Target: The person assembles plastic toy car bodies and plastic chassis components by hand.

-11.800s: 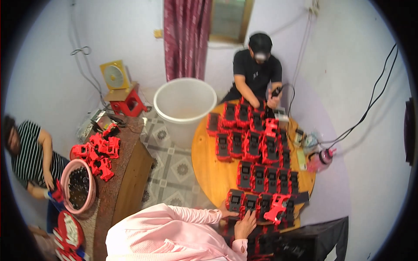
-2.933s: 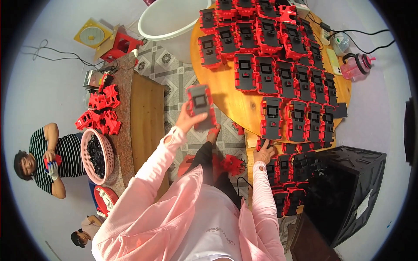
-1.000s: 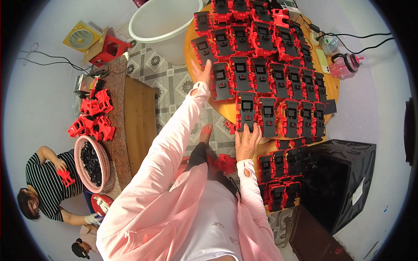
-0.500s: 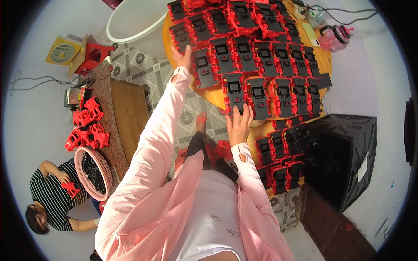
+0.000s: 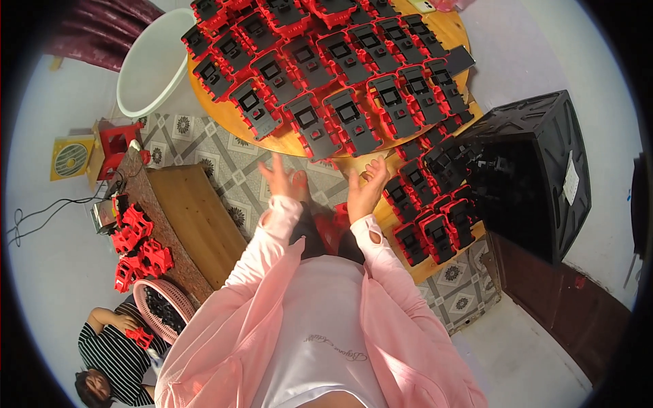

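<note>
My left hand [image 5: 279,178] is raised over the floor in front of the round wooden table [image 5: 449,28], fingers spread and empty. My right hand [image 5: 368,189] hovers near the table's front edge, thumb and fingers apart, fingers slightly bent, with nothing visible in it. Rows of red plastic housings with dark grey covers lie across the tabletop; one housing [image 5: 313,124] at the front edge is the nearest to both hands. More such housings, among them one red-and-black housing [image 5: 435,236], are stacked on a lower wooden surface [image 5: 430,268] to the right of my right hand.
A large black crate [image 5: 527,170] stands at right. At left, a counter [image 5: 160,231] bears loose red frames [image 5: 139,228]; below is a pink basket [image 5: 173,299] of black pieces. A person in a striped top [image 5: 102,350] holds a red frame. A white tub [image 5: 153,64] stands behind.
Both hands have come off the housings at the table. My left hand has drawn back toward my body. The view has turned, so the table sits farther left and higher.
</note>
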Motion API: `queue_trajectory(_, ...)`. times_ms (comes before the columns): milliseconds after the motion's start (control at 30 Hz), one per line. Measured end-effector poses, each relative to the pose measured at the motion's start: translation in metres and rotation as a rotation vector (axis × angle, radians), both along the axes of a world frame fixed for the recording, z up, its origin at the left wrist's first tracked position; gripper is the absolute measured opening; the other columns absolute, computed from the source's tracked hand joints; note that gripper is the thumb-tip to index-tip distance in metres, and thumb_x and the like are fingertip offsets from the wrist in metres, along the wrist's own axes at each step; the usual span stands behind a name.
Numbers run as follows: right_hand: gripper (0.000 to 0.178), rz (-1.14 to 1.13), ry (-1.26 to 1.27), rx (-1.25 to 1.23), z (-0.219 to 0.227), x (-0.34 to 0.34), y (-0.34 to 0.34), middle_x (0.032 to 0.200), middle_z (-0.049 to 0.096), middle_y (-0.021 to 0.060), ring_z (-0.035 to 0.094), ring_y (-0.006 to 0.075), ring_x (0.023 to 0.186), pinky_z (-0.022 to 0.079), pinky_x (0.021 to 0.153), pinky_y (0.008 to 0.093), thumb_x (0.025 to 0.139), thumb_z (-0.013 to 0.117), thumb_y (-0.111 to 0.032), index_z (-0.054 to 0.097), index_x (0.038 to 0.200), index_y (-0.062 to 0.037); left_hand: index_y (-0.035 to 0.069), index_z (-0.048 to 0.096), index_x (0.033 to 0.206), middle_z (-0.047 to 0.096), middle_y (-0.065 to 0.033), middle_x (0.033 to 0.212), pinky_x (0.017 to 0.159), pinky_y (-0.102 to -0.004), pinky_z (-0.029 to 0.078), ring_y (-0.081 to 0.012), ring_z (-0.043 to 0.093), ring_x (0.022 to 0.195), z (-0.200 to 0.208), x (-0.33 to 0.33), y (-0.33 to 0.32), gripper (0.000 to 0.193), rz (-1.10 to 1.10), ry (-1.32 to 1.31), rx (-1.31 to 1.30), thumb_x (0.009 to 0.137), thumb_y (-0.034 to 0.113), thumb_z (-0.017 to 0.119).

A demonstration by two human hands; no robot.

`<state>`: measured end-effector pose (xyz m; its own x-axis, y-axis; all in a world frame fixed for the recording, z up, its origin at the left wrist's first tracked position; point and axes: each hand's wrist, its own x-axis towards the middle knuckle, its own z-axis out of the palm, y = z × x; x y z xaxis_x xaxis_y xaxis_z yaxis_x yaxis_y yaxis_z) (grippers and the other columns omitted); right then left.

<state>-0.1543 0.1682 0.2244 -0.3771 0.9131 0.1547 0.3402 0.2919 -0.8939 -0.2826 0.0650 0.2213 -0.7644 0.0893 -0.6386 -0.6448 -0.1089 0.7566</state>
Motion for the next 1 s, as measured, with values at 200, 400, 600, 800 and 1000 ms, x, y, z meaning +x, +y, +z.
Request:
queue_trajectory(200, 0.076, -0.055, 0.184, -0.377, -0.023, 0.002, 0.031, 0.13, 0.048, 0.0217, 0.059, 0.0292, 0.11, 0.046, 0.094, 0.0382, 0.082, 0.052, 0.009, 0.019, 0.148, -0.006, 0.022, 0.028, 0.142, 0.036, -0.0171, 0.138, 0.096, -0.0576, 0.044, -0.0388, 0.047, 0.12, -0.002, 0.057, 0.034, 0.078, -0.094, -0.357, 0.438, 0.085, 0.065, 0.057)
queue_trajectory(400, 0.081, -0.2, 0.393, -0.557, -0.011, -0.002, 0.081, 0.133, 0.043, 0.0195, 0.057, 0.0234, 0.109, 0.046, 0.092, 0.0328, 0.083, 0.049, 0.013, 0.01, 0.15, -0.008, 0.01, 0.025, 0.141, 0.025, -0.0172, 0.149, 0.097, -0.0623, 0.042, -0.0456, 0.038, 0.129, 0.0, 0.049, 0.057, 0.082, -0.145, -0.365, 0.579, 0.087, 0.065, 0.054)
queue_trajectory(600, 0.082, -0.182, 0.381, -0.528, -0.037, -0.012, 0.097, 0.132, 0.043, 0.0161, 0.054, 0.0209, 0.107, 0.046, 0.09, 0.0297, 0.08, 0.045, 0.017, 0.012, 0.151, -0.0087, 0.008, 0.023, 0.141, 0.024, -0.0147, 0.147, 0.1, -0.0655, 0.038, -0.0476, 0.038, 0.128, -0.003, 0.052, 0.082, 0.092, -0.06, -0.491, 0.702, 0.081, 0.07, 0.056)
queue_trajectory(800, 0.069, -0.147, 0.307, -0.494, -0.024, 0.02, 0.075, 0.13, 0.049, 0.0164, 0.057, 0.0222, 0.113, 0.046, 0.095, 0.0317, 0.083, 0.052, 0.007, 0.027, 0.147, -0.0048, 0.01, 0.016, 0.142, 0.021, -0.0207, 0.147, 0.102, -0.0664, 0.036, -0.0542, 0.037, 0.128, -0.008, 0.046, 0.073, 0.091, -0.085, -0.481, 0.734, 0.082, 0.065, 0.059)
queue_trajectory(1000, 0.058, -0.407, -0.141, 0.113, -0.012, 0.162, 0.052, 0.13, 0.049, 0.0179, 0.048, 0.0267, 0.123, 0.04, 0.103, 0.0397, 0.082, 0.059, -0.001, 0.043, 0.138, -0.0038, 0.018, 0.01, 0.149, 0.028, -0.0196, 0.148, 0.096, -0.0563, 0.045, -0.0423, 0.047, 0.124, 0.022, 0.08, 0.043, 0.096, -0.244, -0.393, 0.39, 0.083, 0.065, 0.06)
